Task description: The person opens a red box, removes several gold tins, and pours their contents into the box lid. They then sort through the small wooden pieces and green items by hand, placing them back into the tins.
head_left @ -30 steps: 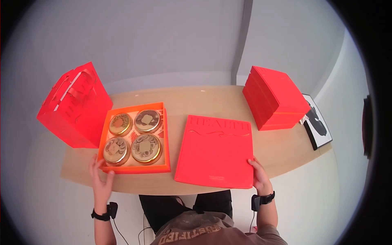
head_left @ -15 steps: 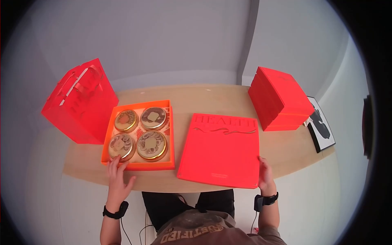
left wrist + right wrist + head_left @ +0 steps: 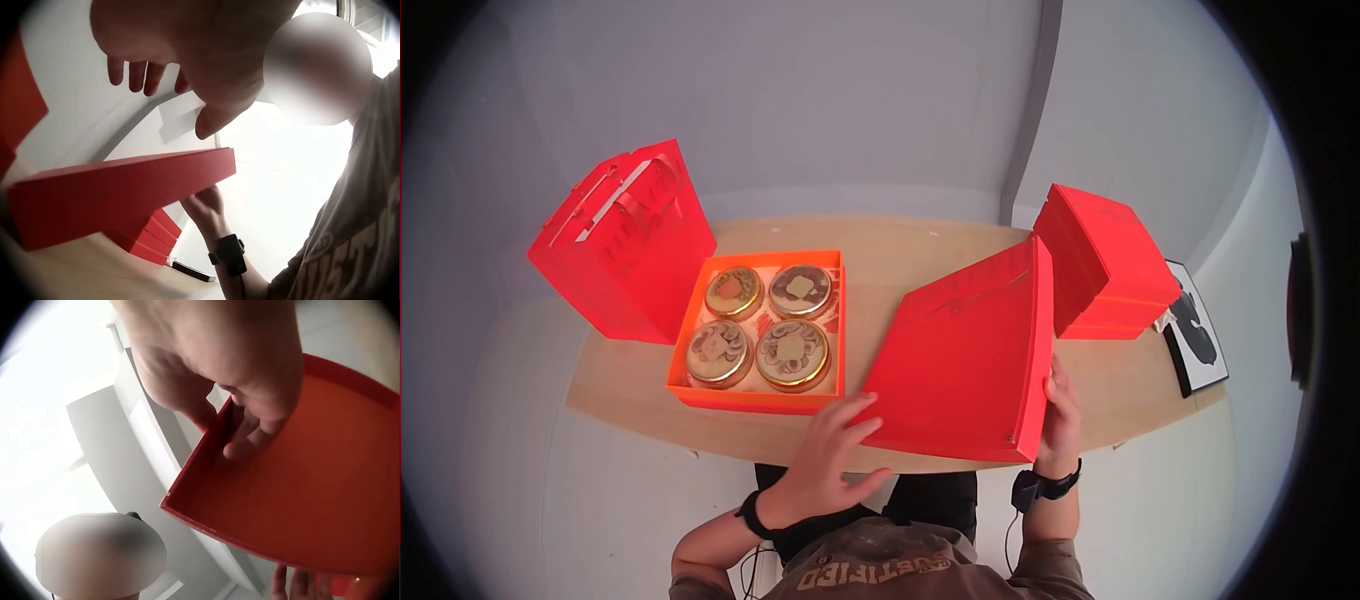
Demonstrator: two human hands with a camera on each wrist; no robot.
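Observation:
A red box lid point(image 3: 960, 360) is tilted up on its right side in the head view, its top sloping down to the left. My right hand point(image 3: 1060, 425) grips the raised right wall. In the right wrist view, its fingers point(image 3: 250, 440) reach over the rim onto the orange inside of the lid, with the thumb outside. My left hand point(image 3: 820, 470) has its fingers spread, fingertips right at the lid's lower left edge. Left of it sits an open orange box point(image 3: 755, 403) holding several round jars point(image 3: 794, 352) with gold rims.
A red paper bag point(image 3: 635, 260) with handles stands behind the open box on the left. Behind the lid, on the right, is a stack of red boxes point(image 3: 1105, 265). A black-and-white picture box point(image 3: 1197, 340) lies at the table's right end.
The lid's right side has risen from the table in my right hand. My left hand has moved right, from the open box's front edge to the lid's left edge.

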